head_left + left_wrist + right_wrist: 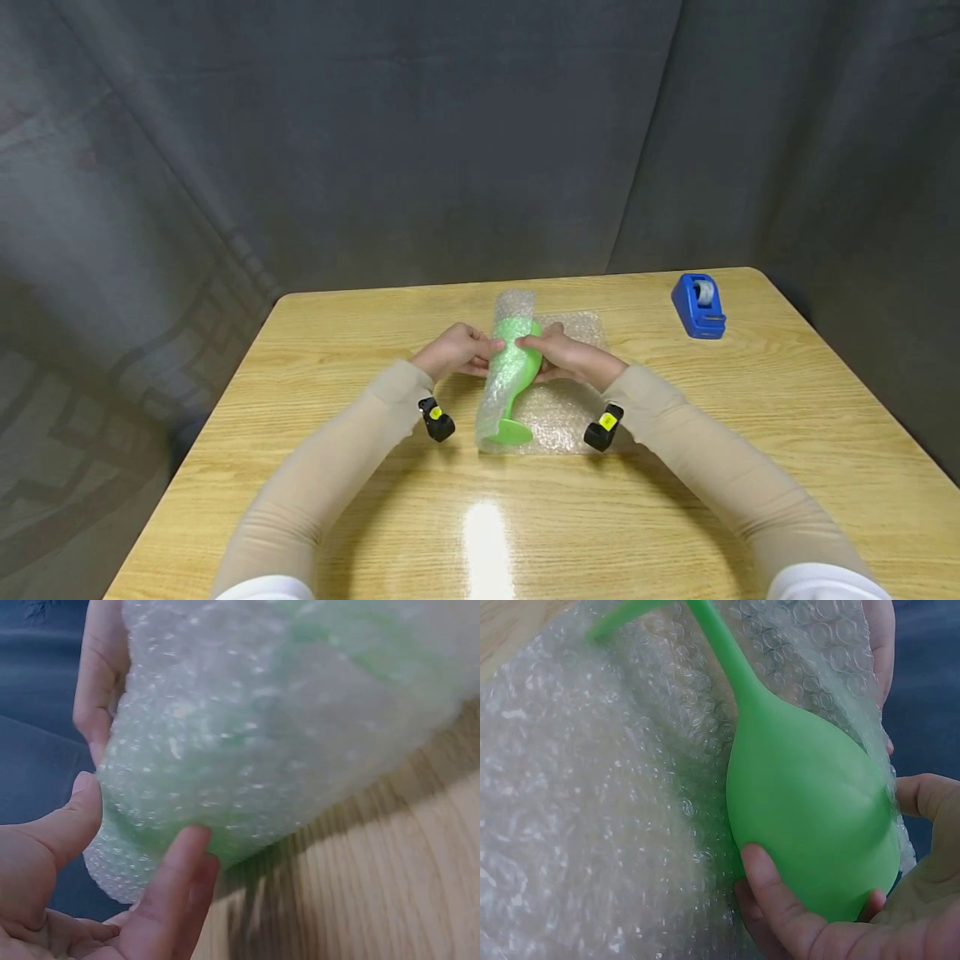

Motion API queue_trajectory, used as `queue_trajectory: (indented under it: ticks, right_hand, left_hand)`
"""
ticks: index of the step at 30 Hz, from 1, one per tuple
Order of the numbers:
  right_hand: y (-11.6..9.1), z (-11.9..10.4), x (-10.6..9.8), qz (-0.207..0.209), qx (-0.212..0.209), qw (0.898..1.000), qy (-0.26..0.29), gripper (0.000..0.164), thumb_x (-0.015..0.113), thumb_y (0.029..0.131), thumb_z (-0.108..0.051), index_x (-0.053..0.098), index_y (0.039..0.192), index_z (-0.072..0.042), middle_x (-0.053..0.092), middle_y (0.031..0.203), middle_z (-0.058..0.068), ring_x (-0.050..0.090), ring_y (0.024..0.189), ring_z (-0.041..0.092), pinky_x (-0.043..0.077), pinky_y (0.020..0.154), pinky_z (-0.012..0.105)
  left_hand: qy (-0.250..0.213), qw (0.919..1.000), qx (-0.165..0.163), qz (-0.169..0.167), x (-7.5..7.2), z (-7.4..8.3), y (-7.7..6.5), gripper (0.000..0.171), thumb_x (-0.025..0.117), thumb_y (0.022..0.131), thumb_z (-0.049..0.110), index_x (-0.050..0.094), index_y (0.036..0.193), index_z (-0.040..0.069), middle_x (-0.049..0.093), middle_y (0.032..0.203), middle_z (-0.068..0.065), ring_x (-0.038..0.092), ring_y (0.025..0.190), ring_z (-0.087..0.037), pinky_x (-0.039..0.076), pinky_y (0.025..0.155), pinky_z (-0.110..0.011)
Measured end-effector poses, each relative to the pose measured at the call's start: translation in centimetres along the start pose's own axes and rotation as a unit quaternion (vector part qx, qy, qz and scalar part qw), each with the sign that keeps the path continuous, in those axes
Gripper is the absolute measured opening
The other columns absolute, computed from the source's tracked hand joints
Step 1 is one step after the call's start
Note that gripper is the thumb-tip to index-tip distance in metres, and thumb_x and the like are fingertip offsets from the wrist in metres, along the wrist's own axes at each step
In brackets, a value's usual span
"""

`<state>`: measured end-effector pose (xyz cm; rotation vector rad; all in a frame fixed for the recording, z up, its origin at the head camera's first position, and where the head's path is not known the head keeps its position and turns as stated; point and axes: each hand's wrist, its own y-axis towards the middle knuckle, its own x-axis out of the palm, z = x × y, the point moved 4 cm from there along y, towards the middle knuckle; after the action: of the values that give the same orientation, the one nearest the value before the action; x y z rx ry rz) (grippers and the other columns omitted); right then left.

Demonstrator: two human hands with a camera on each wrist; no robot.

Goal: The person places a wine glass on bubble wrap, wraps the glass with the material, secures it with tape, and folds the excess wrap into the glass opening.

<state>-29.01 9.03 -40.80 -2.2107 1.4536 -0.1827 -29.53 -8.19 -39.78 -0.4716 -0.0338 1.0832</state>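
A green wine glass (530, 367) lies on its side on a sheet of bubble wrap (558, 421), its round foot toward the near table edge. One end of the sheet is folded up over the glass's left side. My left hand (459, 348) grips the folded wrap around the bowl, thumb on top; the left wrist view shows green through the bubbles. On the other side, my right hand (567, 354) holds the bare part of the bowl (810, 802), fingers beneath it and thumb at the wrap's edge. The rest of the sheet spreads flat to the right, partly under my right wrist.
A blue tape dispenser (699, 310) with a roll of tape stands at the far right of the wooden table (360, 500). Dark grey curtains (450, 150) hang behind the table and along its sides.
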Motion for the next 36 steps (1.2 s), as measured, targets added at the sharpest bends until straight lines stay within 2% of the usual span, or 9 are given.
queue_trajectory:
  ticks: [5,9,14,18,22,28,36]
  right_hand:
    - [0.0,0.0,0.0,0.002,0.000,1.000,0.001,0.074,0.050,0.096,-0.025,-0.003,0.138,0.006,0.039,0.110,0.019,0.055,0.080,0.019,0.058,0.083,0.035]
    - [0.0,0.1,0.0,0.004,0.000,1.000,0.004,0.074,0.050,0.097,-0.025,-0.004,0.138,0.006,0.039,0.112,0.019,0.056,0.081,0.019,0.058,0.082,0.035]
    - [0.1,0.1,0.0,0.007,0.002,1.000,0.006,0.075,0.049,0.096,-0.025,-0.005,0.138,0.006,0.041,0.107,0.017,0.056,0.077,0.018,0.059,0.080,0.034]
    - [0.1,0.1,-0.1,0.011,0.003,1.000,0.008,0.076,0.050,0.096,-0.025,-0.005,0.139,0.006,0.041,0.106,0.017,0.056,0.076,0.018,0.059,0.079,0.034]
    - [0.1,0.2,-0.1,0.014,0.004,1.000,0.013,0.075,0.051,0.096,-0.024,-0.004,0.139,0.006,0.039,0.108,0.018,0.056,0.077,0.019,0.059,0.078,0.033]
    - [0.0,0.2,0.0,0.017,0.006,1.000,0.021,0.078,0.051,0.096,-0.024,-0.006,0.140,0.006,0.039,0.111,0.019,0.058,0.078,0.020,0.059,0.079,0.034]
    - [0.0,0.3,0.1,0.021,0.003,1.000,0.020,0.078,0.051,0.096,-0.024,-0.007,0.141,0.004,0.036,0.116,0.021,0.058,0.081,0.023,0.059,0.079,0.034]
  left_hand:
    - [0.005,0.9998,-0.012,0.011,0.1,-0.3,0.1,0.037,0.064,0.094,0.024,0.065,0.110,-0.009,0.070,0.099,-0.013,0.068,0.080,-0.013,0.058,0.081,-0.029]
    - [0.020,0.9995,-0.023,0.012,0.2,-0.5,0.3,0.037,0.063,0.095,0.029,0.066,0.108,-0.006,0.068,0.092,-0.006,0.065,0.078,-0.012,0.057,0.085,-0.031]
    - [0.034,0.9991,-0.017,-0.018,0.1,-0.5,0.3,0.039,0.060,0.097,0.032,0.061,0.111,-0.004,0.066,0.095,-0.007,0.066,0.084,-0.015,0.055,0.090,-0.035]
    - [0.006,0.9985,-0.014,-0.053,-0.2,-0.9,0.6,0.039,0.057,0.098,0.031,0.053,0.116,-0.004,0.064,0.107,-0.015,0.067,0.094,-0.023,0.055,0.090,-0.037]
    - [-0.025,0.9969,-0.023,-0.071,-0.2,-1.2,0.7,0.034,0.058,0.098,0.026,0.049,0.113,-0.003,0.062,0.107,-0.016,0.067,0.092,-0.026,0.056,0.088,-0.039]
    - [-0.030,0.9971,-0.029,-0.063,0.2,-1.0,0.6,0.026,0.058,0.098,0.022,0.045,0.106,0.001,0.059,0.098,-0.010,0.064,0.080,-0.018,0.058,0.082,-0.035]
    - [-0.023,0.9979,-0.036,-0.048,0.2,-0.8,0.5,0.032,0.059,0.097,0.024,0.046,0.112,-0.001,0.058,0.100,-0.010,0.062,0.080,-0.018,0.058,0.080,-0.033]
